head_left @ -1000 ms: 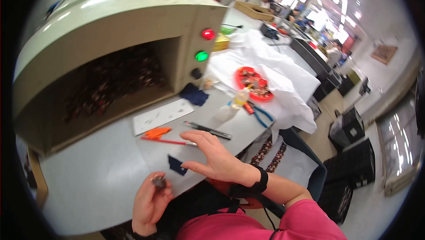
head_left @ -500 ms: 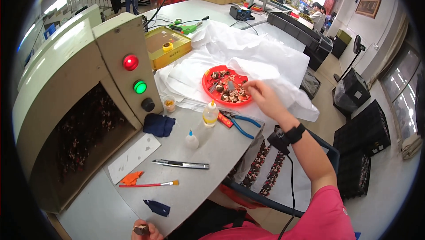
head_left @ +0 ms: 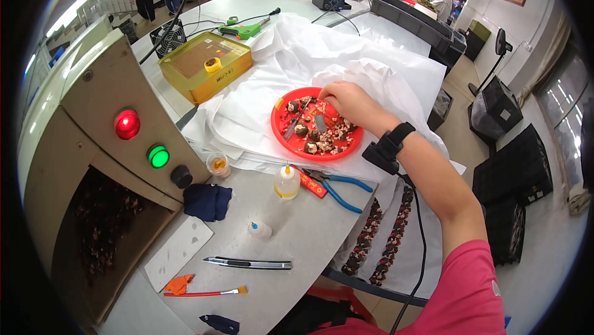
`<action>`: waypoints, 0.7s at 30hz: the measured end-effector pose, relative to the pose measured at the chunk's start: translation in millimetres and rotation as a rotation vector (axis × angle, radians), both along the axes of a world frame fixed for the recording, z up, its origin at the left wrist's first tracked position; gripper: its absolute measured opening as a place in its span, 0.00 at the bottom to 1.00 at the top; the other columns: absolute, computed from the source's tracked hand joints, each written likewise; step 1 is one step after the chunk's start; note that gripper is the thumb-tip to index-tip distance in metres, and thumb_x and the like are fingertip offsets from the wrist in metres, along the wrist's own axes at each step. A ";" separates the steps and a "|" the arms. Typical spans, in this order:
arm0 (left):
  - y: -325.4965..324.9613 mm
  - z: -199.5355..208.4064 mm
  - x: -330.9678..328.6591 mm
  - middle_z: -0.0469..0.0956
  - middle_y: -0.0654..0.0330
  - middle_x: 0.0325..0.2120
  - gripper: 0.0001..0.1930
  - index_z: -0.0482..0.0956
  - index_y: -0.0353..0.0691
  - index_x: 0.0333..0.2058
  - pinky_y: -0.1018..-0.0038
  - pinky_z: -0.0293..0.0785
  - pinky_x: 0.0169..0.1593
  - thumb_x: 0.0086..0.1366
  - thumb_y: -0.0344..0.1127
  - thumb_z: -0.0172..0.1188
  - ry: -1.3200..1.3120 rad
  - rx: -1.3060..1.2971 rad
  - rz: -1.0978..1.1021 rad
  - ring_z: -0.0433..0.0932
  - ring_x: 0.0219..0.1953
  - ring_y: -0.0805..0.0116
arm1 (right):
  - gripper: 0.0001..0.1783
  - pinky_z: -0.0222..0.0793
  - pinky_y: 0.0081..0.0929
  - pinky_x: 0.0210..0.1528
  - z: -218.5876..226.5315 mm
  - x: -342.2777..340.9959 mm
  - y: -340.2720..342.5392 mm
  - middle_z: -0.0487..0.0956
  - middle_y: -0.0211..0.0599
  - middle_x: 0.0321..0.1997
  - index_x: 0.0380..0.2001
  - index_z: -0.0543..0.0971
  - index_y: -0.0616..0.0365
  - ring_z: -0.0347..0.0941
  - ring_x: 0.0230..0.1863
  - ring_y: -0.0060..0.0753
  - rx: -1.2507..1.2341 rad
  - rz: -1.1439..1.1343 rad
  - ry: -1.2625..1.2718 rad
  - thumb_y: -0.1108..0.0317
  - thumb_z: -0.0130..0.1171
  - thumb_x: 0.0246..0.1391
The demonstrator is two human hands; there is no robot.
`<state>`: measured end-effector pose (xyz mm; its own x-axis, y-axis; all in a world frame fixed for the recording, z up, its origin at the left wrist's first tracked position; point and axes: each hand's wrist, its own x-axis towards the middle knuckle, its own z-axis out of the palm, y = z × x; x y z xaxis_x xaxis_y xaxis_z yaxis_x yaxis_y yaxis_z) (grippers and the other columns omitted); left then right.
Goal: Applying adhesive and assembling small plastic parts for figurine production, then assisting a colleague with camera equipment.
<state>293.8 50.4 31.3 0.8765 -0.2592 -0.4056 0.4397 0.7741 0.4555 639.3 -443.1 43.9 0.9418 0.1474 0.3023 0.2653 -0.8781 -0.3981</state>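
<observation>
My right hand (head_left: pixel 351 105) reaches over the upper right of a red round tray (head_left: pixel 322 156). Its fingers are bent and drawn together at the tips; whatever they pinch is hidden. On the tray lie dark-brown and white chunks (head_left: pixel 301 130), many pale crumbs, a small grey flat piece (head_left: pixel 320 123) and a thin pointed tool (head_left: pixel 289 129). A black band with a corded box (head_left: pixel 383 152) sits on my right wrist. My left hand is out of view.
Below the tray stand a yellow-tipped bottle (head_left: pixel 286 183), blue-handled pliers (head_left: pixel 337 189), a small white bottle (head_left: pixel 260 230), a utility knife (head_left: pixel 247 263) and a brush (head_left: pixel 207 293). At left is a machine with red and green lights (head_left: pixel 158 155). Chunky strips (head_left: pixel 391 236) lie at lower right.
My right hand has moved from the tray's right edge to its upper part. My left hand, with a dark chunk in it, has gone out of the picture. The view has shifted.
</observation>
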 end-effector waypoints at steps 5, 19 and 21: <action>-0.9 0.3 1.3 0.64 0.62 0.33 0.13 0.68 0.43 0.49 0.75 0.62 0.38 0.70 0.39 0.51 0.017 0.009 0.015 0.62 0.31 0.73 | 0.08 0.71 0.35 0.45 2.1 5.3 8.9 0.80 0.44 0.36 0.35 0.80 0.60 0.75 0.40 0.45 -0.119 0.022 0.045 0.71 0.57 0.53; 0.8 0.4 -0.5 0.64 0.62 0.33 0.13 0.69 0.43 0.49 0.75 0.62 0.38 0.69 0.40 0.53 0.042 0.031 0.015 0.62 0.31 0.74 | 0.08 0.73 0.34 0.41 9.9 13.3 -2.5 0.82 0.45 0.33 0.35 0.81 0.59 0.78 0.36 0.44 -0.137 -0.082 0.099 0.70 0.57 0.52; 0.3 0.6 0.2 0.64 0.62 0.33 0.13 0.69 0.43 0.49 0.75 0.62 0.37 0.69 0.40 0.53 0.036 0.051 0.007 0.62 0.31 0.74 | 0.08 0.73 0.35 0.41 9.8 14.9 -1.7 0.82 0.45 0.34 0.34 0.81 0.59 0.78 0.36 0.44 -0.195 -0.075 0.092 0.70 0.56 0.52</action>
